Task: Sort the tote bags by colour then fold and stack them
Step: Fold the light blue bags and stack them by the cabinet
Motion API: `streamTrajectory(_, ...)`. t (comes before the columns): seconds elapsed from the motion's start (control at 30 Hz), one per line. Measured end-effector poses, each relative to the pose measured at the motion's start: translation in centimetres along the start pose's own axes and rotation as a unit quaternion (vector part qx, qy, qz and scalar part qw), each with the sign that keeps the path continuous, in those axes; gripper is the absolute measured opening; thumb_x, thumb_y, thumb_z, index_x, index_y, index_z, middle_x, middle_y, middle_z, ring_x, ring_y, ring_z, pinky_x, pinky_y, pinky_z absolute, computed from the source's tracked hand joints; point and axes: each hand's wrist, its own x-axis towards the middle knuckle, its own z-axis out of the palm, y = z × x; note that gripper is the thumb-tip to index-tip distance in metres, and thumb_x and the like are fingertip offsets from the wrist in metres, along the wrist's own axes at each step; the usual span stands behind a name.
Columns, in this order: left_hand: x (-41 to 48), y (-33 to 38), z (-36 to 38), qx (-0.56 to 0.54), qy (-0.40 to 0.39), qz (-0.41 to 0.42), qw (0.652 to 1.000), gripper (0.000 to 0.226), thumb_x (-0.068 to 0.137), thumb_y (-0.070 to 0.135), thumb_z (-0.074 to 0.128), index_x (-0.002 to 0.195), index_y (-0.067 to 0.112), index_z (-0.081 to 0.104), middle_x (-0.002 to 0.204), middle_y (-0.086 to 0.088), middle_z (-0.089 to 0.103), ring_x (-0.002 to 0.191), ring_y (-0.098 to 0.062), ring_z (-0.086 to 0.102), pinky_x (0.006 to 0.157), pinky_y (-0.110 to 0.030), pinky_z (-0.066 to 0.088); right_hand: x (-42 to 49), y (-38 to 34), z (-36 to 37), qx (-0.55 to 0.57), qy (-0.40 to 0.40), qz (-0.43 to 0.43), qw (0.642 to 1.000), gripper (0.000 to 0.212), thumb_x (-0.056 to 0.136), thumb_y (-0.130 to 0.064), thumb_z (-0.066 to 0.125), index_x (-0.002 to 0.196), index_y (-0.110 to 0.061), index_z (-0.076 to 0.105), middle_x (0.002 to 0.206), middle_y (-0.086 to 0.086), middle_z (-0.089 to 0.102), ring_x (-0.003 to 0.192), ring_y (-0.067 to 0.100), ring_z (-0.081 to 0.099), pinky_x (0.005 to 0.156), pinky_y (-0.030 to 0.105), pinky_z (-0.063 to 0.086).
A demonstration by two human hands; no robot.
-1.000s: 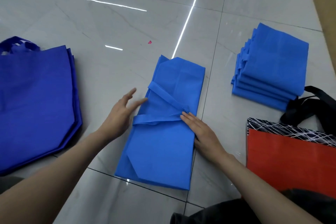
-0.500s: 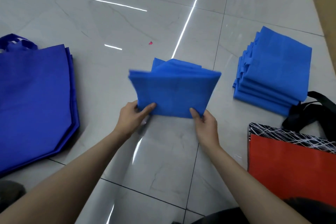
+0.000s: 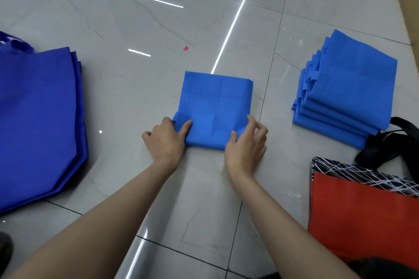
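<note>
Head view: our left hand (image 3: pixel 164 141) and right hand (image 3: pixel 246 145) pinch the near corners of the folded blue bag (image 3: pixel 215 106), a creased matte fabric square lying flat on the glossy tiled floor (image 3: pixel 136 97).

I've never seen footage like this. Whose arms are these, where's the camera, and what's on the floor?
No machine here: these are a person's bare arms, filmed by one camera worn on their head, looking down. The left hand and right hand each grip a near corner of a folded blue bag lying on the tiled floor. To the right sits a stack of folded blue bags; on the left, a pile of darker blue bags, unfolded. A red bag with a black-patterned top lies nearer, at right.
</note>
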Motion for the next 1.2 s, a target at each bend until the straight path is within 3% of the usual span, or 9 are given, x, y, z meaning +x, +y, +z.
streamTrajectory(0.17,-0.5,-2.4,-1.5,0.087,0.024,0.078,0.993,0.051,0.085,0.063,0.047,0.082,0.013,0.05,0.072,-0.003,0.057,0.072,-0.025,0.052,0.08,-0.036,0.025,-0.4,3.3,0.2,-0.126,-0.082,-0.365,0.919,0.054,0.075,-0.008,0.035,0.121,-0.012,0.064,0.137,0.01,0.053,0.127,0.032,0.048,0.107,0.051,0.024)
streamTrajectory(0.3,-1.4,-3.1,-1.5,0.064,0.116,0.179,0.975,0.042,0.082,0.038,0.063,0.111,0.009,0.054,0.111,-0.011,0.056,0.104,-0.031,0.05,0.088,-0.039,0.026,-0.7,3.5,-0.2,-0.113,-0.149,-0.328,0.926,0.054,0.078,-0.012,0.029,0.119,-0.012,0.064,0.131,0.006,0.058,0.126,0.027,0.05,0.111,0.047,0.019)
streamTrajectory(0.43,-0.4,-0.7,-0.6,0.075,-0.035,0.341,0.936,0.045,0.094,0.028,0.035,0.135,0.012,0.047,0.148,-0.007,0.038,0.137,-0.025,0.033,0.107,-0.041,0.026,-0.4,-0.4,1.0,-0.161,-0.074,-0.264,0.948,0.028,0.084,-0.026,0.043,0.091,-0.009,0.065,0.094,0.014,0.061,0.083,0.037,0.058,0.085,0.046,0.048)
streamTrajectory(0.57,-0.4,-1.1,1.4,0.096,-0.104,0.278,0.95,0.065,0.093,0.051,0.008,0.149,0.021,0.021,0.157,0.007,0.015,0.145,-0.015,0.009,0.114,-0.036,0.008,-0.3,-0.5,3.2,-0.229,-0.169,-0.258,0.923,0.055,0.097,-0.043,0.016,0.15,-0.026,0.021,0.159,0.009,0.008,0.146,0.029,0.006,0.117,0.044,0.003)
streamTrajectory(0.7,-0.6,-1.7,2.1,0.092,-0.069,0.283,0.952,0.059,0.094,0.042,0.017,0.143,0.016,0.038,0.151,0.0,0.034,0.141,-0.025,0.027,0.108,-0.044,0.025,-0.3,-0.2,3.4,-0.22,-0.166,-0.249,0.928,0.07,0.087,-0.051,-0.007,0.151,-0.03,0.011,0.16,0.003,-0.001,0.147,0.023,-0.005,0.116,0.042,-0.005)
streamTrajectory(0.83,-0.7,-1.3,1.5,0.115,-0.098,0.282,0.948,0.068,0.09,0.049,0.004,0.148,0.02,0.022,0.156,0.004,0.017,0.145,-0.02,0.011,0.113,-0.04,0.01,0.1,-0.2,2.3,-0.236,-0.211,-0.269,0.91,0.073,0.083,-0.055,-0.01,0.151,-0.034,0.006,0.16,-0.001,-0.005,0.146,0.021,-0.008,0.116,0.042,-0.005)
streamTrajectory(0.97,-0.4,-2.7,0.3,0.162,-0.099,0.328,0.925,0.072,0.091,0.053,-0.006,0.147,0.02,0.025,0.155,-0.002,0.022,0.144,-0.027,0.017,0.11,-0.044,0.002,0.5,3.1,-0.8,-0.24,-0.214,-0.267,0.908,0.07,0.085,-0.058,-0.002,0.15,-0.036,0.012,0.16,-0.001,0.0,0.147,0.02,-0.001,0.116,0.043,0.003)
streamTrajectory(1.07,-1.6,-2.0,-0.1,0.223,-0.058,0.367,0.901,0.055,0.09,0.031,0.025,0.127,0.007,0.058,0.139,-0.019,0.047,0.129,-0.037,0.043,0.102,-0.052,0.014,-1.9,4.9,-2.7,-0.256,-0.14,-0.294,0.91,0.06,0.09,-0.052,0.026,0.138,-0.023,0.048,0.143,0.016,0.043,0.127,0.034,0.044,0.105,0.045,0.034)
streamTrajectory(1.2,-4.2,0.8,1.0,0.122,-0.074,0.199,0.97,0.062,0.092,0.035,0.016,0.132,0.002,0.05,0.147,-0.02,0.036,0.137,-0.034,0.032,0.111,-0.051,0.015,-1.2,3.3,-2.4,-0.221,-0.077,-0.369,0.9,0.04,0.083,-0.029,0.042,0.112,-0.015,0.066,0.11,0.015,0.06,0.098,0.035,0.058,0.096,0.042,0.032)
